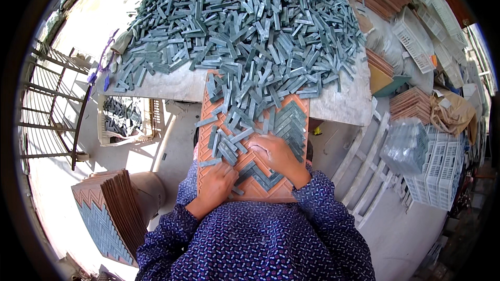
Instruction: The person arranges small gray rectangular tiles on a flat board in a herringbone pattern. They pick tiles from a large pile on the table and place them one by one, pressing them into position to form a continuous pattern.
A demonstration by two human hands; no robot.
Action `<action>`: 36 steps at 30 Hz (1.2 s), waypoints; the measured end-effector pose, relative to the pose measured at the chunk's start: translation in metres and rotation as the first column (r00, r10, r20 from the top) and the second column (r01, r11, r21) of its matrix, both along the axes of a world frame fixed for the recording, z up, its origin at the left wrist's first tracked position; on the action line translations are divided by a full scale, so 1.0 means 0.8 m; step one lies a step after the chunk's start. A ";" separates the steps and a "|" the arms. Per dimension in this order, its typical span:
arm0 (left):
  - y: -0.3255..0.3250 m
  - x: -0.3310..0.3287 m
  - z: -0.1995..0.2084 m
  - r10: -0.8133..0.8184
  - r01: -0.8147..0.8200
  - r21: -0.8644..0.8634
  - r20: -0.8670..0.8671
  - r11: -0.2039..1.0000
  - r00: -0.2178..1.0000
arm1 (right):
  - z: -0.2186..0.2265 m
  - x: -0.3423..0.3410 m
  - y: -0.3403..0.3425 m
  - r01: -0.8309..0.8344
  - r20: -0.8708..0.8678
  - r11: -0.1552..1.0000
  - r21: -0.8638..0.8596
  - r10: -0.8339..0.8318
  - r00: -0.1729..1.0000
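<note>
An orange herringbone-grooved tray [284, 193] rests in front of me, its far part under the table's pile. Grey-green stone strips [290, 125] fill grooves along its right side, and a few more [259, 175] lie set in a zigzag near its front. Loose strips [227, 148] are heaped over its left and middle. My left hand [216, 183] is closed at the tray's left edge, beside the loose strips. Over the tray's middle, my right hand [278, 154] has its fingers curled in against the heap. What either hand's fingertips hold is hidden.
A large pile of stone strips [250, 21] covers the table [344, 101]. A crate of strips [125, 119] stands below left, near a stack of filled trays [107, 213]. To the right are white plastic crates [435, 169], more orange trays [410, 105] and a pale slatted frame [364, 164].
</note>
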State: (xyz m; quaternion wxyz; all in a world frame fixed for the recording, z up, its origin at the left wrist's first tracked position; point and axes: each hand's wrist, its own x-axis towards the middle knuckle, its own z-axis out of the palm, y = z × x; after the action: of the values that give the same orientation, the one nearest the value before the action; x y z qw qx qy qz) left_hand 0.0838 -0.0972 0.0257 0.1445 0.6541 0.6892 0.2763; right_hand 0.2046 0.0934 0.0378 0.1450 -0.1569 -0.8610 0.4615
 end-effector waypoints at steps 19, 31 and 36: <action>0.040 0.003 0.021 -0.193 0.181 -0.132 -0.083 0.975 0.978 | 0.023 0.068 -0.021 0.265 0.252 0.962 -0.069 -0.240 0.937; 0.017 -0.048 0.038 0.248 -0.262 0.048 0.198 0.964 0.948 | 0.011 0.076 -0.068 0.228 0.237 0.958 0.173 -0.265 0.935; -0.011 -0.062 0.035 0.358 -0.374 0.030 0.222 0.927 0.907 | 0.012 0.066 -0.067 0.104 0.228 0.926 0.363 -0.197 0.953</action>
State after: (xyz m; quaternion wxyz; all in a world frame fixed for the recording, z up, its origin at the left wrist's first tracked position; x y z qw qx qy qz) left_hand 0.0345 -0.1061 0.0535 0.1392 0.4847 0.7697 0.3915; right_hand 0.2572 0.0395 0.0473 0.0913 -0.2544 -0.9256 0.2651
